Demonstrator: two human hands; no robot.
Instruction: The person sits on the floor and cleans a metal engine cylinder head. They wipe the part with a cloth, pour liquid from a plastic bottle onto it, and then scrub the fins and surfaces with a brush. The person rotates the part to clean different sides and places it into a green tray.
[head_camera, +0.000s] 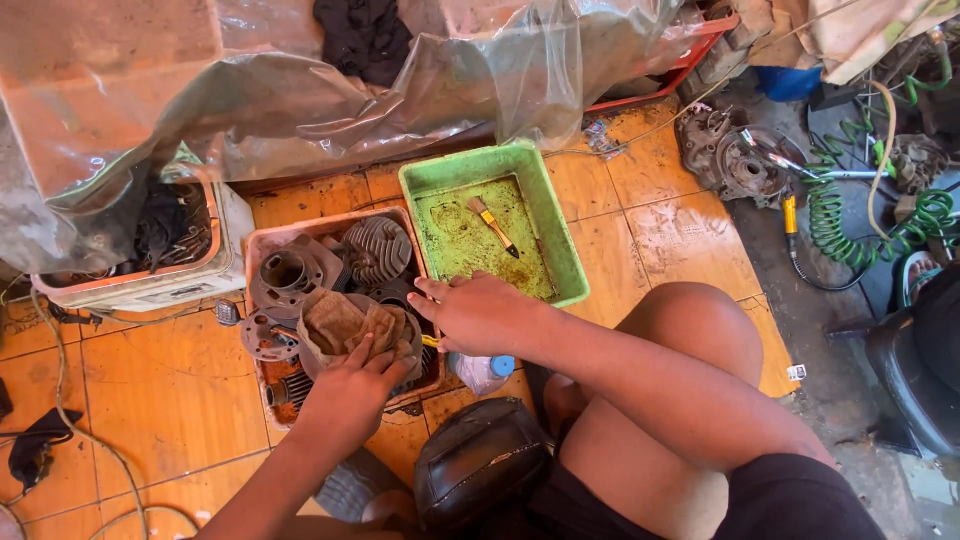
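The left hand (352, 385) pressed a soft, limp brown rag (340, 322) onto heavy, greasy engine parts; the right hand (475, 312) pinched its edge.

rag (345, 325): brown cloth, matt, grimy, crumpled, under left hand (350, 385)
engine parts (375, 250): grey cast metal, finned, dull, oily
pink tray (262, 243): plastic, stained, scuffed
green tray (560, 240): plastic, rim smooth, bottom filmed with dirty liquid
brush (492, 225): yellow handle, looked plastic or wood
sheet (300, 100): clear plastic, glossy, wrinkled
floor (150, 400): orange tiles, worn, grubby
hose (835, 215): green coiled plastic
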